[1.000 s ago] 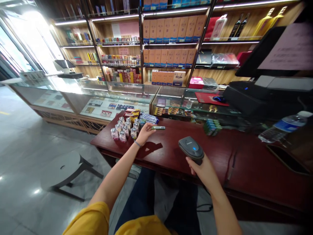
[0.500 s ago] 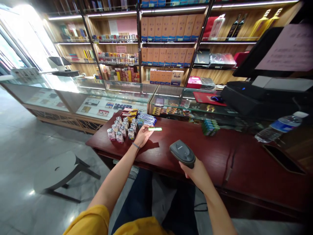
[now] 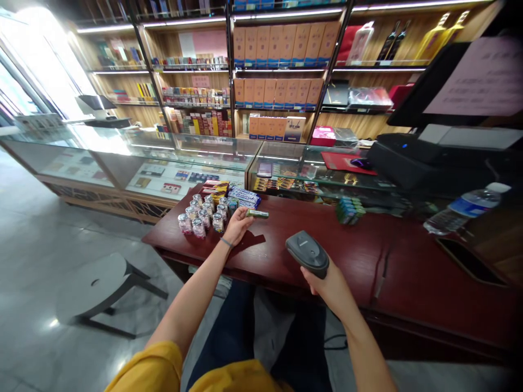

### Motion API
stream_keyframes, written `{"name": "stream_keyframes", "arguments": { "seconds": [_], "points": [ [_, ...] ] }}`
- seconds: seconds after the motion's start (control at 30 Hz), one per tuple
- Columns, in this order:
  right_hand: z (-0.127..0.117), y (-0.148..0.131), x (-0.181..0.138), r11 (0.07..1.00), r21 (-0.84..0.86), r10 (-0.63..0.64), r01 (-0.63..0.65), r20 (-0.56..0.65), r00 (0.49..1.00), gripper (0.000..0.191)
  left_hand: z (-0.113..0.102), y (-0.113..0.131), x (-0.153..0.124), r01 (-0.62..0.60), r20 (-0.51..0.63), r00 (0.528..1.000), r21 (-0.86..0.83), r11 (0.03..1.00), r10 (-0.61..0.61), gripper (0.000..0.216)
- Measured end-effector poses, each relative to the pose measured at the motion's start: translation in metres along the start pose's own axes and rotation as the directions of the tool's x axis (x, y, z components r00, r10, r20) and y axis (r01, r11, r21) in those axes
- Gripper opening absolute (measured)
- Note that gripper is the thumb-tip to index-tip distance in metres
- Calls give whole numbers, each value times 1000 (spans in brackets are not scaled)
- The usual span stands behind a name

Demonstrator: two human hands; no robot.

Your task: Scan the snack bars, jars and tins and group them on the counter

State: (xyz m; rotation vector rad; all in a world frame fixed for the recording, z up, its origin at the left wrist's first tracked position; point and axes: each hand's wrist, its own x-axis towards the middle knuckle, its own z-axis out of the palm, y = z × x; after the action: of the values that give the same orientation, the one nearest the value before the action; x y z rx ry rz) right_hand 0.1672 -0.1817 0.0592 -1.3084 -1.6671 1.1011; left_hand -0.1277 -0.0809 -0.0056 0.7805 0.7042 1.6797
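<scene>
My left hand (image 3: 237,226) pinches one end of a slim green pack (image 3: 258,214), held over the dark red desk (image 3: 281,218); it looks like a stick of gum or candy, but its kind is too small to make out. Wrapped round the handle of a dark grey barcode scanner (image 3: 307,251) is my right hand (image 3: 324,283), and the scanner's head points toward the pack. Just left of my left hand stand several small clear jars (image 3: 198,227) with silvery lids. Behind them lie blue-and-white packets (image 3: 244,197) and yellow-brown packets (image 3: 219,189).
Green small packs (image 3: 350,210) stand toward the desk's right. Farther right are a water bottle (image 3: 461,209), a phone-like dark slab (image 3: 472,261) and a black register (image 3: 445,163). A glass display case (image 3: 196,152) borders the desk's back. A grey stool (image 3: 98,288) stands at left.
The green pack was brightly lit along its side half a second ago and now shows plain green. The scanner has shifted slightly right. Both hands keep their grips.
</scene>
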Motion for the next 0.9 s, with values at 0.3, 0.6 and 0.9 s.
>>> {"name": "stream_keyframes", "arguments": {
  "seconds": [0.3, 0.6, 0.9],
  "points": [
    [-16, 8, 0, 1000, -28, -11, 11, -13, 1000, 35, 8, -6, 2, -89, -9, 996, 150, 985, 91, 47],
    [-40, 20, -2, 1000, -23, 7, -8, -57, 998, 32, 34, -16, 14, -128, 80, 991, 304, 944, 109, 39],
    [-80, 27, -13, 997, -30, 62, -72, -237, 969, 34, 103, -77, 37, -135, 238, 971, 398, 907, 40, 37]
  ]
}}
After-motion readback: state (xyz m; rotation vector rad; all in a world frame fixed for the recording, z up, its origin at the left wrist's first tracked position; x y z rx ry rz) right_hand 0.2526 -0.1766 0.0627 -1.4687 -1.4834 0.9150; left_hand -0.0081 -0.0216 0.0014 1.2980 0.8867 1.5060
